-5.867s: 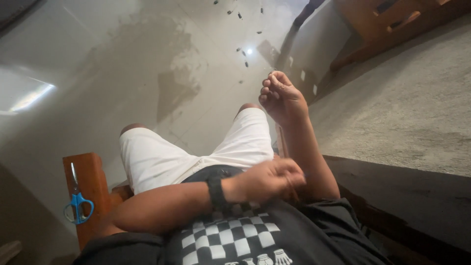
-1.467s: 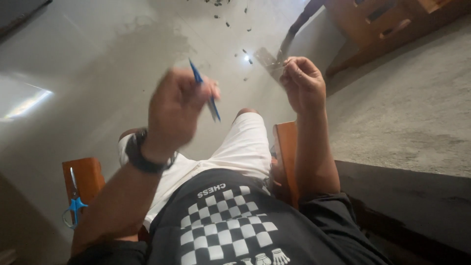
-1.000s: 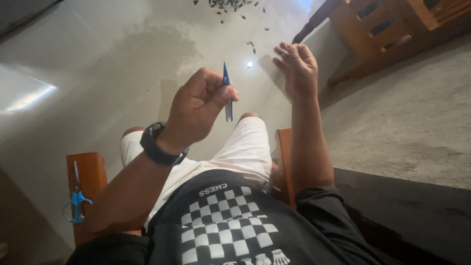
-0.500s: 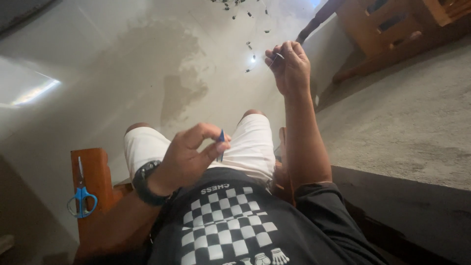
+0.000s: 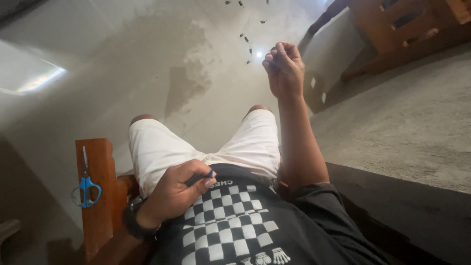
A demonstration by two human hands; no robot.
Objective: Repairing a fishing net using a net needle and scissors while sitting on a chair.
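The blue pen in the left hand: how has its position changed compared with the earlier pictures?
The left hand has come down from chest height to the lap, keeping the blue pen. The right hand stays raised, fingers pinched. The scissors remain on the wooden armrest.

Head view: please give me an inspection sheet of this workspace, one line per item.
Surface: pale glossy floor with a darker patch and a light reflection.
Job's things: blue tool, only its tip shows; something small in the right hand, too small to tell.
Clutter: dark bits scattered on the floor; blue scissors on the wooden armrest.
Grippers: left hand closed on the tool, at the lap; right hand raised, fingertips pinched.
Cables: nothing seen.
Surroundings: wooden furniture at upper right; grey rough surface at right.
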